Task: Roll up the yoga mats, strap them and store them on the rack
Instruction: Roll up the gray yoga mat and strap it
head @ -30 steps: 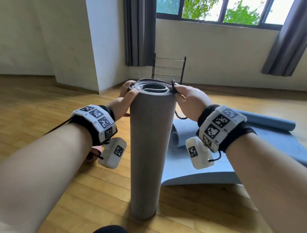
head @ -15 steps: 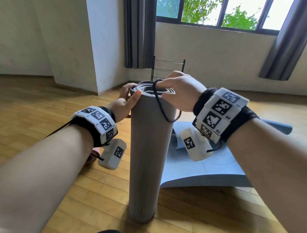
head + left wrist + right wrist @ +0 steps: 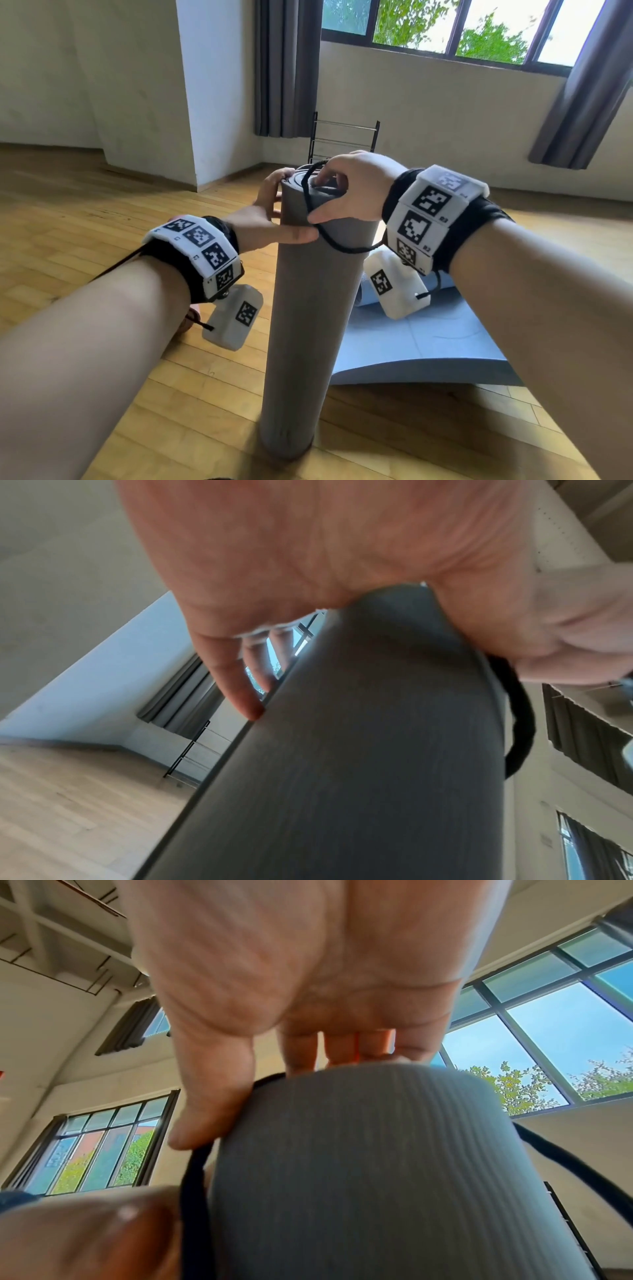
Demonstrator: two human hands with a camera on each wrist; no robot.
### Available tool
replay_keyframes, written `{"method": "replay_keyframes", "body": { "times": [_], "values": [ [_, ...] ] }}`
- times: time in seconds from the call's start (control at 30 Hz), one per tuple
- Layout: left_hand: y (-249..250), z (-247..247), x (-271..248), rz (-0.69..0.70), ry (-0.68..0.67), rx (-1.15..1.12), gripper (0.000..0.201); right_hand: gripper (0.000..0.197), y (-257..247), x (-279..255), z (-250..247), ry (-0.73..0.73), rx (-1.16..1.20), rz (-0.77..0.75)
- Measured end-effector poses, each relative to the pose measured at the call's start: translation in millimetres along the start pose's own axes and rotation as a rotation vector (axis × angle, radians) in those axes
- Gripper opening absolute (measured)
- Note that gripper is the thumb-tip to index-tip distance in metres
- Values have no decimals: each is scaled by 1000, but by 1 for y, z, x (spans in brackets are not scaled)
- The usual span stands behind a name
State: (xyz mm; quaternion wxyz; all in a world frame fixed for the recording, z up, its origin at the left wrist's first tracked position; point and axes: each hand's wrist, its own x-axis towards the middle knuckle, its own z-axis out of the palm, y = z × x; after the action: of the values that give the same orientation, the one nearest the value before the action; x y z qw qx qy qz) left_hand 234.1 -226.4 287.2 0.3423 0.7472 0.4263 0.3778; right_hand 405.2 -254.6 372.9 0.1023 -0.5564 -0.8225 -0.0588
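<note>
Standing on end on the wooden floor (image 3: 102,212), the rolled grey mat (image 3: 305,325) was steadied near its top by the left hand (image 3: 263,219), whose grip was wrapped around it. A black strap (image 3: 337,241) was pinched by the right hand (image 3: 352,185) over the mat's top. A blue mat (image 3: 421,339) lay behind, a rack (image 3: 342,137) against the wall.

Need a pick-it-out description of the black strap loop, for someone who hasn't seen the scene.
Start at the grey rolled mat standing upright on the wood floor. At its top end, the black strap loop is being stretched over the roll by the right hand. It is the only thin dark cord there; the blue mat behind has none.
</note>
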Motion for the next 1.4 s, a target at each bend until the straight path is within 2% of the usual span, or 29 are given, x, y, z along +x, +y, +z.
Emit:
{"method": "replay_keyframes", "body": {
  "times": [0.13,0.27,0.4,0.53,0.63,0.73,0.9,1.07,1.2,1.4],
  "values": [
    [1,6,4,22,52,-82,107,54,-1,0,-8,-29,2,-17],
    [6,10,2,0,46,-244,96,52,-5,1,-9,-64,-84,-36],
    [9,9,2,-41,61,-255,95,47,-5,-2,-14,-76,-83,-59],
    [15,6,2,-98,80,-280,88,27,15,-9,-10,76,199,49],
    [21,7,3,-117,131,-225,84,34,32,-15,9,194,302,170],
    [27,13,2,-91,109,-193,85,37,35,-19,28,297,356,215],
    [29,8,-1,-192,-9,-401,99,38,35,-19,47,404,467,189],
    [29,4,-3,-241,22,-348,106,29,33,-17,53,430,519,164],
    [26,3,0,-242,65,-225,110,18,36,-17,58,434,656,261],
    [27,-6,1,-176,87,-17,77,10,42,-19,66,475,840,321]
  ]
}}
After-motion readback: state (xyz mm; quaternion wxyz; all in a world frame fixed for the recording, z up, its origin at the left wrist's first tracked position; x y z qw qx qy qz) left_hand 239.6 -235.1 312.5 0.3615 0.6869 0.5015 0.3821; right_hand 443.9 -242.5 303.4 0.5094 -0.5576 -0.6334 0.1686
